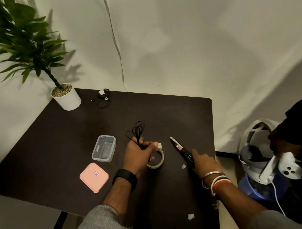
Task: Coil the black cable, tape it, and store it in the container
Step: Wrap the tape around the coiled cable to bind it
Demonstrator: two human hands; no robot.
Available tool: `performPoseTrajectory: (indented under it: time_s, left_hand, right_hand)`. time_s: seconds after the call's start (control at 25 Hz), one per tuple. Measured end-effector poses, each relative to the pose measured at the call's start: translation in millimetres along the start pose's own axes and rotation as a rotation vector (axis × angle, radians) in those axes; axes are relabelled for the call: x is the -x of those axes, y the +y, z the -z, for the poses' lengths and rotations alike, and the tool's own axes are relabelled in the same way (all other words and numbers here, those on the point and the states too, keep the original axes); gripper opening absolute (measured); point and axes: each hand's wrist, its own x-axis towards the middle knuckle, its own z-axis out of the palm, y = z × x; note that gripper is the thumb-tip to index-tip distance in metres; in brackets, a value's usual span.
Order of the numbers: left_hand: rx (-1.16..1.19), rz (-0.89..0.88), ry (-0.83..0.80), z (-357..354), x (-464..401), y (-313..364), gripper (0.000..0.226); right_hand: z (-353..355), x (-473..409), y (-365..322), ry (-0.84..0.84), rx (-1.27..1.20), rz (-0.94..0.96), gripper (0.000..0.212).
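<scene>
Scissors [182, 152] aslant by counter's [52, 150] right edge, handles under right hand [202, 160], grip hidden. Coiled black cable [138, 132] mid-counter, pinched with tape end in left hand [139, 154] above tape roll [156, 158].

On the table [51, 143], the lid [94, 177] lies before the container [104, 148], tape roll [156, 159] right.

Single head-worn view, steeply down and forward, near dark table [56, 150], wide-angle
</scene>
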Motion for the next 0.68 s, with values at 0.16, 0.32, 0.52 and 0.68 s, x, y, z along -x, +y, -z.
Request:
performPoseTrajectory:
  time_s: [0.16, 0.32, 0.52, 0.68]
  left_hand:
    - [-0.006, -0.002, -0.019, 4, 5, -1, 0.035]
    - [-0.042, -0.037, -0.076, 3, 11, -4, 0.036]
    - [-0.053, -0.095, -0.124, 4, 17, 1, 0.041]
    - [-0.147, -0.130, -0.094, 5, 20, 2, 0.035]
  right_hand:
    - [15, 2, -21, 0.087, 0.014, 0.040, 0.031]
    - [31, 15, -52, 0.196, -0.744, 0.254, 0.035]
    - [32, 22, -63, 0.101, -1.075, 0.357, 0.016]
    - [30, 25, -63, 0.122, -1.071, 0.341, 0.015]
